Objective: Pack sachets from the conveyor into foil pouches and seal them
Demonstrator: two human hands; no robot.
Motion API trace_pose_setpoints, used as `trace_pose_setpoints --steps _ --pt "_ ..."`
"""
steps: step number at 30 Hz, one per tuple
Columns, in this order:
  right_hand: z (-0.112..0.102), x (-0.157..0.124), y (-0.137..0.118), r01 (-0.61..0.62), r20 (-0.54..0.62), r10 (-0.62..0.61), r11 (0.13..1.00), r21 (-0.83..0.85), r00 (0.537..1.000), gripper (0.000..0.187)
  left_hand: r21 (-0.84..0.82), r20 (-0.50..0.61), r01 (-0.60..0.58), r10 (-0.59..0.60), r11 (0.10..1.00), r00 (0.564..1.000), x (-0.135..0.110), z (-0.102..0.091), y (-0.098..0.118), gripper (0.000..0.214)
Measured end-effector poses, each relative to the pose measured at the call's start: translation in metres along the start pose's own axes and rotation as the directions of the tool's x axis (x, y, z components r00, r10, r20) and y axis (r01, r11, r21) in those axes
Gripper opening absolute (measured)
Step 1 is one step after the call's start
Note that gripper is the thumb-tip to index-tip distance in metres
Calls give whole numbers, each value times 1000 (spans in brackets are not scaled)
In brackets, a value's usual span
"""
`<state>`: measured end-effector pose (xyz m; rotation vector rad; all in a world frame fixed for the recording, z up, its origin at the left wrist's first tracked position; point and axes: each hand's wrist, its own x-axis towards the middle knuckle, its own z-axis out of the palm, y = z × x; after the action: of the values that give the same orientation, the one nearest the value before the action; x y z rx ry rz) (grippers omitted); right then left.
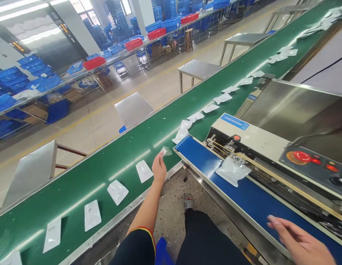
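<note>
My left hand (159, 168) reaches over the green conveyor belt (126, 147) and pinches a small clear-and-white plastic pouch (167, 151) between thumb and fingers. Close to that hand, a white pouch (144, 171) lies flat on the belt. At the lower right, my right hand (303, 239) hovers over the blue belt (250, 198) of a sealing machine, fingers loosely bent and apart, with nothing visible in them. Further up the blue belt, a shiny white pouch (233, 170) rests against the machine's feed edge.
More white pouches (117, 192) lie spaced along the green belt, with overlapping ones (182, 133) beyond the blue belt's end. The machine's panel has a red emergency button (302, 157). Steel side tables (134, 108) stand across the belt; red bins (133, 44) line a far bench.
</note>
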<state>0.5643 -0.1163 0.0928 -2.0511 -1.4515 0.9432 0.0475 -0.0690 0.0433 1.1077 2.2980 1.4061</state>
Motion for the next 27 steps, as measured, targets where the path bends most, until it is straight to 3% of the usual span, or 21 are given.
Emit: trace_pose_setpoints --steps 2,4,5,7,10,12,14,16,18,21,24,27 --pt "16 -4 -27 -15 142 2 996 88 990 54 -44 119 -109 114 993 986 -40 -3 32 37" --pt "29 -9 -50 36 187 -75 978 206 980 64 -114 286 -112 141 987 948 -86 8 66 38" --pt "34 -12 -58 76 168 -122 963 259 978 68 -156 387 -86 141 984 911 -110 20 84 38" --pt "33 -16 -60 137 108 -182 933 333 977 67 -247 586 -21 167 969 793 -156 51 119 39" --pt "11 -24 -35 103 11 -115 925 366 993 59 -334 762 152 172 930 624 -216 104 165 42" --pt "-12 -32 -7 -1 -76 34 917 398 996 59 -354 831 308 146 883 537 -248 137 189 48" --pt "-33 -40 21 -92 -182 193 885 456 964 61 -319 892 424 117 848 437 -274 164 207 52" --pt "-51 -46 46 -125 -260 287 857 500 922 61 -255 936 455 99 853 338 -296 186 220 53" --pt "-66 -48 68 -154 -306 338 855 496 890 58 -217 955 417 104 883 277 -315 203 229 50" --pt "-84 -42 94 -301 -355 488 831 467 797 49 -182 956 358 79 916 283 -336 229 238 42" --pt "-94 -25 109 -357 -380 616 747 561 690 41 -84 927 393 -73 916 367 -348 255 246 36" --pt "-93 -1 109 -273 -344 635 671 690 692 38 -59 879 446 -166 893 448 -349 274 249 34"
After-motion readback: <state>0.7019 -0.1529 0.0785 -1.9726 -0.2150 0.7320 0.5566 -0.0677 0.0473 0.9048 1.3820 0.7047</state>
